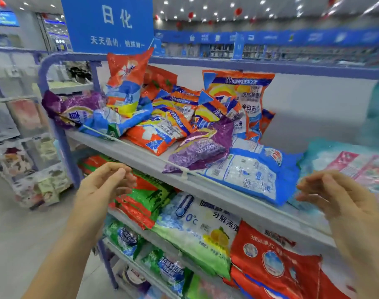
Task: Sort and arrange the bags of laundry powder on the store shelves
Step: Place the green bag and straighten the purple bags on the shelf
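Bags of laundry powder lie in a jumbled heap on the top shelf (141, 151). An orange bag (126, 83) stands upright at the back left, and a large orange bag (246, 93) leans behind the pile. A purple bag (203, 145) lies tilted at the shelf's front, next to a blue and white bag (253, 171). Another purple bag (70, 106) hangs over the left end. My left hand (104, 186) hovers in front of the shelf edge, fingers loosely curled, holding nothing. My right hand (335, 195) hovers at the right, also holding nothing.
Lower shelves hold green and orange bags (147, 197), a pale green bag (201, 225) and red bags (274, 262). Teal and pink bags (356, 165) sit at the top shelf's right. A blue sign (108, 22) stands above the rack. A neighbouring rack (22, 137) stands left across the aisle floor.
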